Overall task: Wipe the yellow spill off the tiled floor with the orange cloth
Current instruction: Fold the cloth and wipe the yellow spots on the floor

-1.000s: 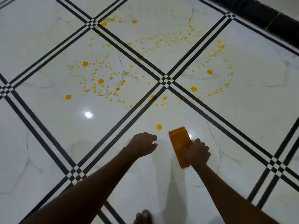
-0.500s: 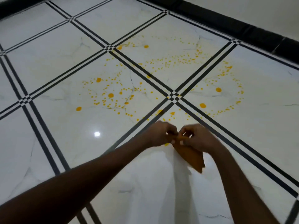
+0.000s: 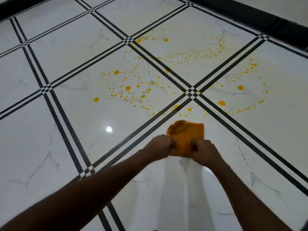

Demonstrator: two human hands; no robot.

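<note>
Since the earlier frame the orange cloth [image 3: 186, 137] has spread wider between the hands. Left hand [image 3: 160, 148] and right hand [image 3: 205, 151] each pinch its near edge. Beyond it, yellow spill [image 3: 128, 88] speckles white tiled floor [image 3: 66, 130]; dark skirting [image 3: 250, 15] at far right.

Glossy white marble-look tiles [image 3: 70, 114] are covering the floor, with grey veins running through them. Triple black lines [image 3: 55, 104] are crossing into small checkered squares. A black skirting [image 3: 250, 15] is edging the far wall, and a lamp's reflection [image 3: 109, 129] is glinting.
</note>
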